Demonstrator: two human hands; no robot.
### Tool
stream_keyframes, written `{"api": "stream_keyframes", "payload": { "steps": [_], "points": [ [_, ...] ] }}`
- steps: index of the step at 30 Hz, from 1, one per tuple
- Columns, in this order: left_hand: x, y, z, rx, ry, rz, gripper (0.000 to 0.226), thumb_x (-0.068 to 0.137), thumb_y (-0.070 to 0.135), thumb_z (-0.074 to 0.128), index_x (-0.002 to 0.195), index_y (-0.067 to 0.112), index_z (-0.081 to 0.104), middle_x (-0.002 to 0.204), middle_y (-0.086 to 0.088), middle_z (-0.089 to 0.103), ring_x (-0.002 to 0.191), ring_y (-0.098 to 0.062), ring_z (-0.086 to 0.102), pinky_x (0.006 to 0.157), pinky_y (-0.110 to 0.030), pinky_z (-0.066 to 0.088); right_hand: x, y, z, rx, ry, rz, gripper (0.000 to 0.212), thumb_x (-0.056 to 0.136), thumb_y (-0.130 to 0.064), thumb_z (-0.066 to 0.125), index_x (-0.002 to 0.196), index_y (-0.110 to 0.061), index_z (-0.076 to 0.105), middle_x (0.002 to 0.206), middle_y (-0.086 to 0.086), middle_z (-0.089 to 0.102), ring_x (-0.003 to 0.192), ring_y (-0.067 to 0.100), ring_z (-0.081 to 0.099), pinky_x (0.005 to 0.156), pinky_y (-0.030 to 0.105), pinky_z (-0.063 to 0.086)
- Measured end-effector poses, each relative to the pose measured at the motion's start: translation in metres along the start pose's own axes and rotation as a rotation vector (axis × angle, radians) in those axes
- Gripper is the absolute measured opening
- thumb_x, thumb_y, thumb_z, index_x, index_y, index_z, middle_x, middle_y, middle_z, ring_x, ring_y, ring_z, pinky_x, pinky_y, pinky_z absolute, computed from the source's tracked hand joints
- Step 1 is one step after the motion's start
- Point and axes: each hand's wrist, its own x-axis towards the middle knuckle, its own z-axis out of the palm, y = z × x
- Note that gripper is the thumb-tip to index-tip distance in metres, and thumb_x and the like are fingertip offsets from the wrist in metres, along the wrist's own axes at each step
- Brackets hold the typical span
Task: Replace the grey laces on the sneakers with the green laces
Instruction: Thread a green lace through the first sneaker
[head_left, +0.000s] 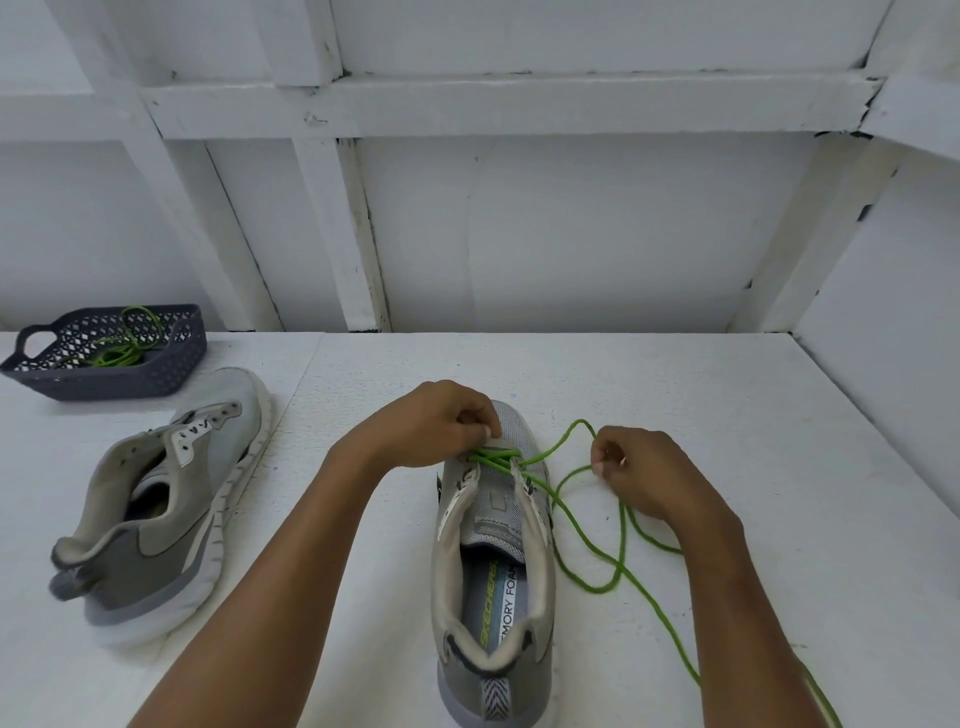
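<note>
A grey sneaker stands upright in the middle of the white table, toe pointing away from me. A green lace crosses its lowest eyelets and trails in loops to the right. My left hand rests over the toe end, fingers pinched on the lace at the eyelets. To the right of the shoe, my right hand is closed on the lace's free strand. A second grey sneaker lies tilted on its side at the left, without laces.
A dark plastic basket at the back left holds another green lace. The white table ends at a white framed wall behind and a wall on the right.
</note>
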Motion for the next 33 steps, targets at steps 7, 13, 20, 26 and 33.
{"api": "stream_keyframes", "payload": {
  "steps": [7, 13, 20, 26, 33],
  "points": [
    [0.001, 0.009, 0.002, -0.145, 0.215, 0.095, 0.021, 0.096, 0.022, 0.060, 0.114, 0.033, 0.063, 0.101, 0.016, 0.064, 0.088, 0.001, 0.059, 0.074, -0.015, 0.046, -0.007, -0.021, -0.015, 0.564, 0.074, -0.182, 0.006, 0.093, -0.016, 0.065, 0.091, -0.020, 0.061, 0.089, -0.004, 0.074, 0.086, 0.011, 0.069, 0.084, 0.032, 0.054],
    [0.005, 0.023, 0.009, -0.226, 0.033, 0.191, 0.029, 0.095, 0.030, 0.062, 0.123, 0.024, 0.065, 0.113, 0.013, 0.068, 0.107, -0.005, 0.063, 0.095, -0.033, 0.050, -0.017, -0.043, -0.015, 0.880, -0.052, -0.346, 0.007, 0.089, 0.000, 0.066, 0.092, -0.006, 0.066, 0.086, 0.002, 0.074, 0.085, 0.016, 0.071, 0.083, 0.031, 0.058],
    [-0.001, 0.032, 0.005, -0.604, 0.041, 0.111, 0.032, 0.090, 0.027, 0.048, 0.104, 0.012, 0.073, 0.097, -0.003, 0.074, 0.096, -0.022, 0.068, 0.086, -0.038, 0.050, -0.012, -0.044, -0.012, 0.877, 0.014, -0.234, 0.019, 0.090, -0.002, 0.066, 0.096, -0.007, 0.048, 0.080, 0.010, 0.073, 0.078, 0.023, 0.070, 0.077, 0.034, 0.057],
    [0.005, 0.033, 0.011, -0.336, 0.090, 0.116, 0.016, 0.094, 0.027, 0.066, 0.089, 0.012, 0.070, 0.079, -0.005, 0.072, 0.072, -0.014, 0.066, 0.075, -0.040, 0.055, -0.010, -0.044, -0.011, 0.864, 0.048, -0.218, 0.022, 0.090, -0.004, 0.067, 0.098, -0.007, 0.046, 0.078, 0.006, 0.072, 0.070, 0.017, 0.069, 0.072, 0.030, 0.056],
    [0.009, 0.028, 0.000, -1.047, 0.239, 0.132, 0.030, 0.107, 0.018, 0.037, 0.090, 0.004, 0.057, 0.097, -0.014, 0.073, 0.098, -0.029, 0.070, 0.090, -0.043, 0.056, -0.006, -0.029, -0.017, 0.868, 0.123, -0.178, 0.006, 0.097, -0.013, 0.059, 0.096, -0.010, 0.053, 0.065, -0.001, 0.061, 0.061, 0.015, 0.056, 0.067, 0.031, 0.049]
  ]
}}
